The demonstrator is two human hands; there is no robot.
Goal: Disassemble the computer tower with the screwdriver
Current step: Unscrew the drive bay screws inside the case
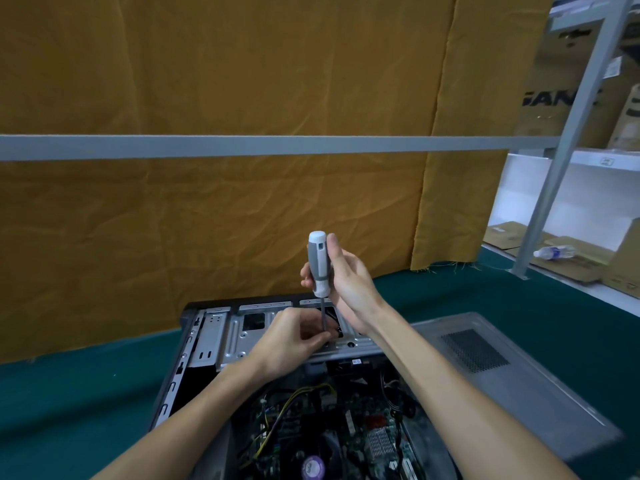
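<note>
Gripping the upright screwdriver (319, 268), the right hand (349, 285) works while the left hand (291, 336) pinches its shaft over the computer tower (221, 337)

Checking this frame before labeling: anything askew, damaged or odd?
Nothing damaged. The side panel is off, lying beside the open computer tower on the green mat, as disassembly would leave it. The one stray item is a plastic bottle lying on its side on the shelf.

I can read only one thing: dark block letters that look like "GAN" on a cardboard box (554, 95) on the far-right shelf (588, 157), partly cut off by a shelf post. A white sticker (357, 361) inside the computer tower (214, 337) is too small to read.
</note>
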